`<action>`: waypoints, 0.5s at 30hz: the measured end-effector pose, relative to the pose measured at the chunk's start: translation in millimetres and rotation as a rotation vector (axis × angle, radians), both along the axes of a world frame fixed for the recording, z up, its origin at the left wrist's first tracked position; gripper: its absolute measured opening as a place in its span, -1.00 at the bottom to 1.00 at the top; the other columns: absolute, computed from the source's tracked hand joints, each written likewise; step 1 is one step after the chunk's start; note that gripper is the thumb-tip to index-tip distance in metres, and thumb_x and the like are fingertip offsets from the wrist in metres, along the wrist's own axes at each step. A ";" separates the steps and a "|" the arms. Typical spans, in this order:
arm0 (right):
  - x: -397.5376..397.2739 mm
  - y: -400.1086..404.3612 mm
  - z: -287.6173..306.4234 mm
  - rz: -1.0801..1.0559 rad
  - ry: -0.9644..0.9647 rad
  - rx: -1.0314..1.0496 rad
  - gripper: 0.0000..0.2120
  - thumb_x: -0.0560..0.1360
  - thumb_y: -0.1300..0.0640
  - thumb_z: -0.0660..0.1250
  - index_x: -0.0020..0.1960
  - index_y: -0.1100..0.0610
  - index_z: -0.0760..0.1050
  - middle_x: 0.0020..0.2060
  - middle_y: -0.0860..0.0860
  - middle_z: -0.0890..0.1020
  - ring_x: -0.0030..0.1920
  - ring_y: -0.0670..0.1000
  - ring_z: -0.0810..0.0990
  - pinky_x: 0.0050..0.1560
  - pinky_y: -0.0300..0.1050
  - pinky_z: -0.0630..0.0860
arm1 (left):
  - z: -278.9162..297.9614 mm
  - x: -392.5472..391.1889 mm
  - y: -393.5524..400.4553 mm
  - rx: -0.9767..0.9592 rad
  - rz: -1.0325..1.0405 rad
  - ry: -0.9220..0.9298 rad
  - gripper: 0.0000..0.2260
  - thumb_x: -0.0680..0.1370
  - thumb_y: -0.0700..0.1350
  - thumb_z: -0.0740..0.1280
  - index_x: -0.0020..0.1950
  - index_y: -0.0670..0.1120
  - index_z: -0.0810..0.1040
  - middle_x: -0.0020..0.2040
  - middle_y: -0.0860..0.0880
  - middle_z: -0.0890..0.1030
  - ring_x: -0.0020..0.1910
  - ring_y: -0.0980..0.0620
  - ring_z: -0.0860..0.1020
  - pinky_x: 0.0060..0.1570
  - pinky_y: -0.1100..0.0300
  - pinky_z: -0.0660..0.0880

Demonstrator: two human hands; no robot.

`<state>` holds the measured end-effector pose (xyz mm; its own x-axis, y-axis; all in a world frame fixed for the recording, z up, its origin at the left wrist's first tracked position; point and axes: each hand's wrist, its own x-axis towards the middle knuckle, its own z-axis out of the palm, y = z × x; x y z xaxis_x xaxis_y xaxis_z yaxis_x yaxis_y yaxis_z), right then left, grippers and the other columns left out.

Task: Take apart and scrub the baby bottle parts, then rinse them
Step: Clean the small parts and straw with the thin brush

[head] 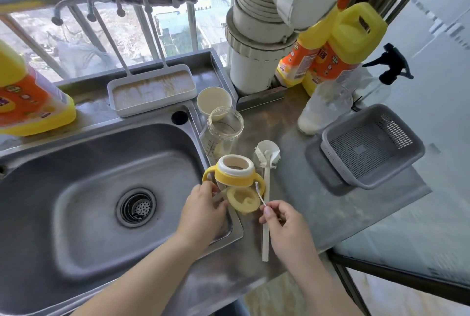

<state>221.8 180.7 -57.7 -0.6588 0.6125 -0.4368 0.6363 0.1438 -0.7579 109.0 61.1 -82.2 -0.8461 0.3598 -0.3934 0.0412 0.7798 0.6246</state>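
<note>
At the near edge of a steel surface (292, 143), a person's right hand (284, 224) pinches the wire stem of a thin brush (260, 195) between thumb and fingers, its bristled tip aimed up toward a yellow nipple (243, 200) lying on the sink's right rim. The left hand (203, 207) rests beside the nipple, fingers curled against something clear at the rim; whether they grip it cannot be told.

The nipple sits right at the lip of the sink (76, 188), and a careless push of the brush could probably tip it into the basin toward the drain (136, 207). The thin brush, held only at its end, might flex and slip on wet silicone.

Just behind, the yellow-handled collar (235, 169) stands upright, touching the long white brush (265, 188) that lies along the surface; a knock from either hand could roll it. Farther back the clear bottle (223, 132) stands open, with a cream cap (213, 99) behind it, both near the sink edge.

To the right, a grey basket (371, 145) sits on a grey tray, a cloudy container (323, 107) just behind it. A white drip tray (152, 89) sits on the far ledge, yellow detergent jugs (338, 46) beside a white ribbed duct (254, 36) at far right, another jug (25, 99) at far left. Barred windows look out from a height.
</note>
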 end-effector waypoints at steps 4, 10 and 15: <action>-0.1 -2.3 3.2 -0.003 0.009 0.009 -0.80 0.56 0.13 0.25 -0.22 -0.06 0.47 -0.35 -0.09 0.62 -0.35 -0.25 0.51 -0.31 -0.44 0.38 | -5.7 -4.0 -1.2 0.050 0.042 -0.026 -0.95 0.53 -0.18 0.29 -0.12 -0.13 0.50 -0.17 -0.03 0.56 -0.15 -0.08 0.48 -0.21 0.19 0.31; 7.4 -1.1 12.2 -0.027 0.028 0.045 -0.81 0.56 0.13 0.24 -0.21 -0.05 0.49 -0.35 -0.07 0.62 -0.41 -0.25 0.49 -0.36 -0.43 0.37 | 2.5 -10.4 -23.0 0.002 -0.008 0.006 -0.93 0.51 -0.18 0.33 -0.12 -0.11 0.61 -0.30 0.06 0.52 -0.22 -0.01 0.47 -0.27 0.23 0.26; 5.7 -11.0 17.6 -0.008 0.016 0.091 -0.85 0.52 0.10 0.32 -0.22 -0.08 0.48 -0.35 -0.11 0.63 -0.33 -0.22 0.55 -0.31 -0.42 0.41 | 14.1 -11.4 -42.5 0.021 -0.038 -0.030 -0.89 0.51 -0.13 0.35 -0.22 -0.03 0.57 -0.39 0.13 0.48 -0.39 0.18 0.40 -0.45 0.43 0.25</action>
<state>227.4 169.7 -40.1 -0.6600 0.6546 -0.3687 0.6259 0.2077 -0.7517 97.7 18.6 -68.1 -0.8196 0.4001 -0.4102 0.0520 0.7649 0.6421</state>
